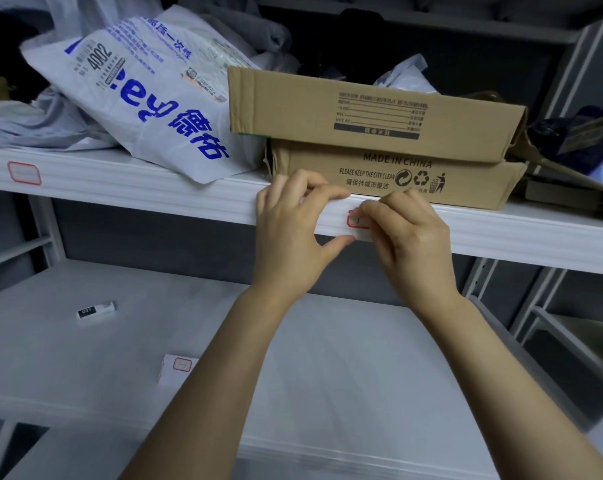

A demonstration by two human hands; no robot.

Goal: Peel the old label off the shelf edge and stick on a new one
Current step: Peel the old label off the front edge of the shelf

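Note:
A red-bordered white label point(357, 220) is stuck on the front of the white shelf edge point(154, 195). My right hand point(410, 237) covers the label's right part, fingertips pinched at its top edge. My left hand point(293, 230) grips the shelf edge just left of the label, fingers over the top and thumb underneath. A second red-bordered label point(24, 172) sits on the same edge at far left. On the lower shelf lies a white sheet carrying a red-bordered label point(181, 364).
Two stacked cardboard boxes point(379, 140) stand on the shelf right behind my hands. A white plastic bag with blue print point(147, 98) leans to their left. A small white and black marker-like item point(95, 309) lies on the lower shelf point(327, 358).

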